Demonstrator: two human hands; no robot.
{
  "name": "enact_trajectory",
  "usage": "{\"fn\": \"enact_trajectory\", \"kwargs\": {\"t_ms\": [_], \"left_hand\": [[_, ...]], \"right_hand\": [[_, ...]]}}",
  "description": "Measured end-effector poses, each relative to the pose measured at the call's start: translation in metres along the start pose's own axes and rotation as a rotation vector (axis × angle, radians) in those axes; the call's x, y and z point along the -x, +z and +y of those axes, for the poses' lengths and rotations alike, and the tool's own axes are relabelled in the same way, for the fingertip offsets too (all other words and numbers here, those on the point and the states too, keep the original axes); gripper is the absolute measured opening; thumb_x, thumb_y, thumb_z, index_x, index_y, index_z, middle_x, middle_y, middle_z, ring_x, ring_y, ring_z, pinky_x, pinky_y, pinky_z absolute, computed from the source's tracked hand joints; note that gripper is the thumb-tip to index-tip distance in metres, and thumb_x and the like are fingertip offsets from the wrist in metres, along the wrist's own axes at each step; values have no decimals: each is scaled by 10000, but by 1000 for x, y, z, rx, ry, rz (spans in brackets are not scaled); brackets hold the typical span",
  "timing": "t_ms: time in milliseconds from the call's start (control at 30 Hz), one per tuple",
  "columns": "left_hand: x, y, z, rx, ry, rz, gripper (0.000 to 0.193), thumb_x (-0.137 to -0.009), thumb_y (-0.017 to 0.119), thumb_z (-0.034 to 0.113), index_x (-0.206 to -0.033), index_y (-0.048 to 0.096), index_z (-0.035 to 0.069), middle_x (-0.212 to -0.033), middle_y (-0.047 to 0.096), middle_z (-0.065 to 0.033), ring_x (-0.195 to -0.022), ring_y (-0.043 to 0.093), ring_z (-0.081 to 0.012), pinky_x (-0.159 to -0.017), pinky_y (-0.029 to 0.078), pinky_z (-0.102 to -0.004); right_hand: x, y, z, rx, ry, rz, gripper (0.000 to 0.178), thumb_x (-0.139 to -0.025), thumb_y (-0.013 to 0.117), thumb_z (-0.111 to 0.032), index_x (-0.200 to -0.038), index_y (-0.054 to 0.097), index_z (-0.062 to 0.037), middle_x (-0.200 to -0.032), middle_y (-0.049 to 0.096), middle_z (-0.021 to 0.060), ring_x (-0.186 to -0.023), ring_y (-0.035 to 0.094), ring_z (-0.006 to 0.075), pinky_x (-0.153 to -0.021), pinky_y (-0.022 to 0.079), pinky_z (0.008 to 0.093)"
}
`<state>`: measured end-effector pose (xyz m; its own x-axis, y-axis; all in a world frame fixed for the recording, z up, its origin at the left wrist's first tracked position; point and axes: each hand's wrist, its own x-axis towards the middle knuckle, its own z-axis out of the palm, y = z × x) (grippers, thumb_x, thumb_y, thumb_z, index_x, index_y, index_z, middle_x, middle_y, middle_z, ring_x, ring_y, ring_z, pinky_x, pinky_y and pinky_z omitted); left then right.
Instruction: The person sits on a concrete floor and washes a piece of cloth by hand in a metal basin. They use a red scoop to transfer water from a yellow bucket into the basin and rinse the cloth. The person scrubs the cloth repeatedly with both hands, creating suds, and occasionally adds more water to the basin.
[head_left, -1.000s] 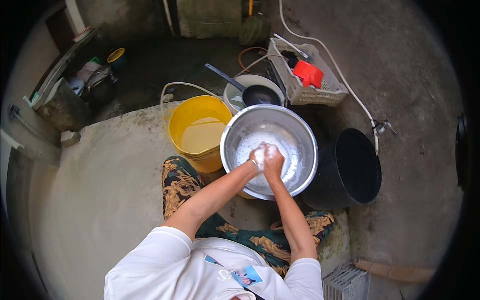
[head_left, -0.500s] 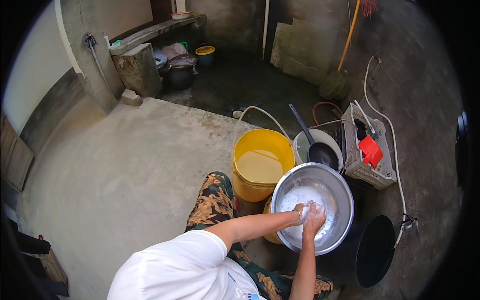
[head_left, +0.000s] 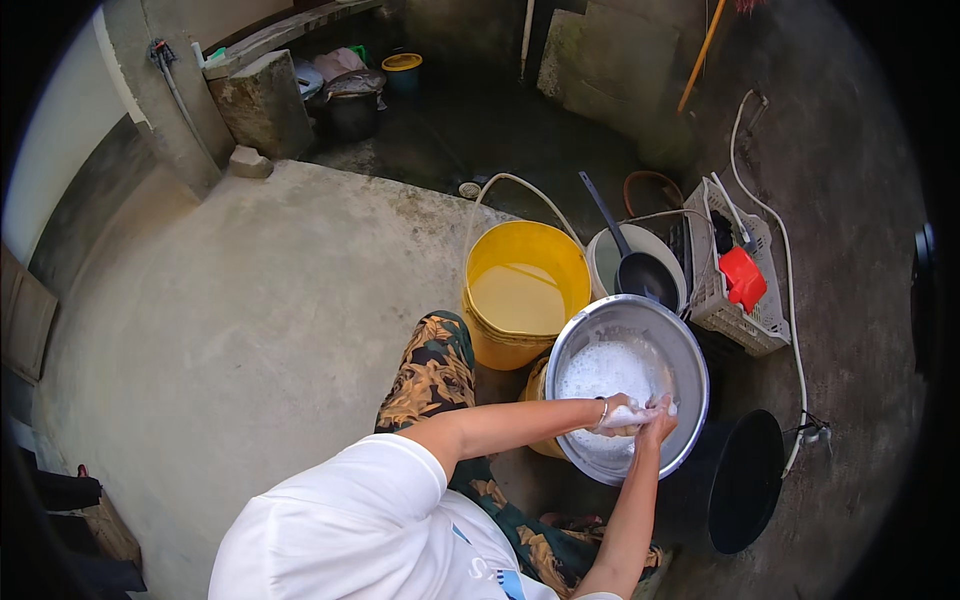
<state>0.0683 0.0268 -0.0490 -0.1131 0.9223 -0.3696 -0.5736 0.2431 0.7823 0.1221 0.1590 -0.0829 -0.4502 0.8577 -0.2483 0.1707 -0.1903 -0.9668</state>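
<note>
Your left hand [head_left: 617, 414] and right hand [head_left: 657, 420] meet over the near right part of a wide silver metal basin [head_left: 688, 375], the right hand at the fingertips of the left. White foam coats both, the left most thickly. The foam hides much of your fingers, so I cannot tell whether they are apart, together or clamped on something between your palms. A bracelet [head_left: 602, 410] circles your left wrist.

The basin sits in front of you, a little right, with white suds [head_left: 600, 370] spread inside it. A yellow container [head_left: 540, 428] shows partly under its left side. Just beyond the basin on the far left stands a yellow bucket [head_left: 495, 345] holding pale liquid, its handle raised. Directly beyond the basin is a white bucket [head_left: 606, 262] with a black long-handled pan [head_left: 645, 277] resting over it, handle pointing far. To the far right, a pale plastic crate [head_left: 750, 332] carries a red object [head_left: 742, 278]. A black bin [head_left: 745, 480] stands near right, beside a white hose [head_left: 793, 340].
</note>
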Motion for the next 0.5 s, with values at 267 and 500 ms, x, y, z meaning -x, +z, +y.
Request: {"fn": "enact_trajectory", "kwargs": {"t_ms": [267,500], "left_hand": [[5,-6,12,229,131,171,248,-820,555,309,-698,569,92,-575,513,-35,-515,479,-127,-391,344,-252],[-39,-13,-26,302,292,275,263,-854,491,389,-838,570,138,-668,507,-14,-549,452,-132,-442,334,-268]], "right_hand": [[11,-11,-8,214,-459,-78,133,-840,508,-92,-916,548,11,-703,581,100,-625,554,166,-563,440,275],[58,29,-21,437,-504,25,336,-865,502,-223,-716,552,75,-673,566,213,-576,501,288,-577,402,398]]}}
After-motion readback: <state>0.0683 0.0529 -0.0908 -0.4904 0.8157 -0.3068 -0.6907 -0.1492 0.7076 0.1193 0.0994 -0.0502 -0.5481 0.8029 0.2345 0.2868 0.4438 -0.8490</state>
